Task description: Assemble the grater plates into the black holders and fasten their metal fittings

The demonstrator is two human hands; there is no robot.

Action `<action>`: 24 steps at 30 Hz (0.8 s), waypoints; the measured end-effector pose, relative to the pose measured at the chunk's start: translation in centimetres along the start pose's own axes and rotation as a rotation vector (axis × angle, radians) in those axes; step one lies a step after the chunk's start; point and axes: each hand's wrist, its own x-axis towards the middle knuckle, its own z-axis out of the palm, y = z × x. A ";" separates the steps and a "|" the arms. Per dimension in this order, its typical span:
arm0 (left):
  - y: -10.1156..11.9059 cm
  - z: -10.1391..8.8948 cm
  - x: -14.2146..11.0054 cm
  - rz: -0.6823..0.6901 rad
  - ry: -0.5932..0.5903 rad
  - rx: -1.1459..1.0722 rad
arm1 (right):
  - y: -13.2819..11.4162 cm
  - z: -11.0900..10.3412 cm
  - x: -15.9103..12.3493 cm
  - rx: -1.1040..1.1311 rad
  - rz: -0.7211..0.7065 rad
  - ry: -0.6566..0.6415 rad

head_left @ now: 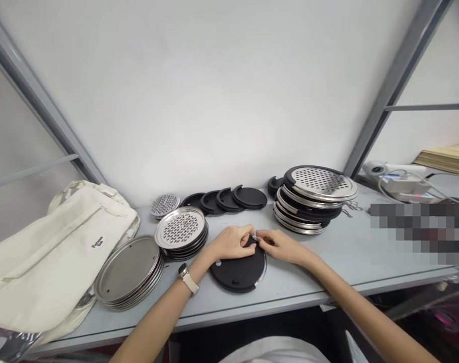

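Observation:
A flat black round disc [237, 275] lies on the table in front of me, with a silvery metal rim showing along its right side. My left hand [235, 243] rests over its far part, thumb and fingers closed on the far edge. At that same edge my right hand [277, 245] has its fingertips pinched together. Between the fingertips of both hands shows a small shiny piece [255, 237], too small to name. To the left of the disc stands a stack of round metal grater plates [184, 228], and nearer me a stack of plain round metal plates [129, 267].
Behind my hands, several black round holders [250, 197] lean along the wall beside small grater discs [165, 205]. A tall stack of graters with black rims [322, 184] stands at right. A cream bag [59, 247] fills the left; a white cable [388, 189] lies far right.

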 end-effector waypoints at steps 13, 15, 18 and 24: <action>0.1 -0.1 0.0 -0.021 -0.010 -0.007 | 0.2 0.2 0.0 0.014 -0.018 0.016; 0.1 -0.1 0.0 -0.018 -0.010 -0.011 | 0.3 0.2 -0.1 0.013 -0.025 0.017; 0.0 0.0 0.0 -0.007 0.002 -0.018 | 0.4 0.2 -0.1 0.009 -0.035 0.020; 0.0 0.1 0.1 0.002 0.004 -0.036 | 0.4 -0.1 0.0 0.039 -0.011 0.002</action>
